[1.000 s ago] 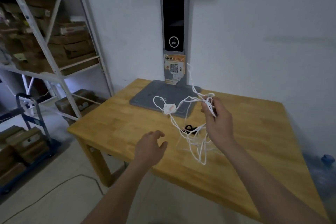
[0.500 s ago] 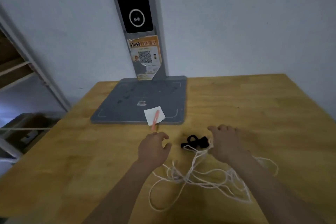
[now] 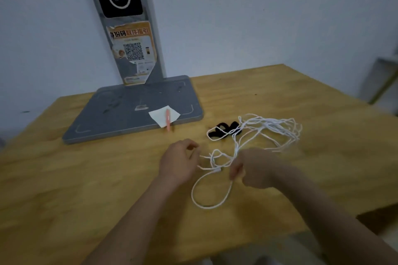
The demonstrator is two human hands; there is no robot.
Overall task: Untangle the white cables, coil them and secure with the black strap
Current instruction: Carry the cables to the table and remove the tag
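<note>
The tangled white cables lie spread on the wooden table, with a loop hanging toward the front edge. The black strap lies just behind them, partly under a cable strand. My left hand pinches a cable end at the left of the tangle. My right hand is closed around a bunch of cable strands at the middle of the tangle. Both hands hover just above the tabletop, a short span of cable stretched between them.
A grey stand base with an upright post sits at the back against the wall. A white paper slip and a pink pen rest on its front edge. The table's right edge drops off at the right.
The cables went from held up in my right hand to lying on the table. Both hands have now closed on cable strands, and the view has moved closer to the table.
</note>
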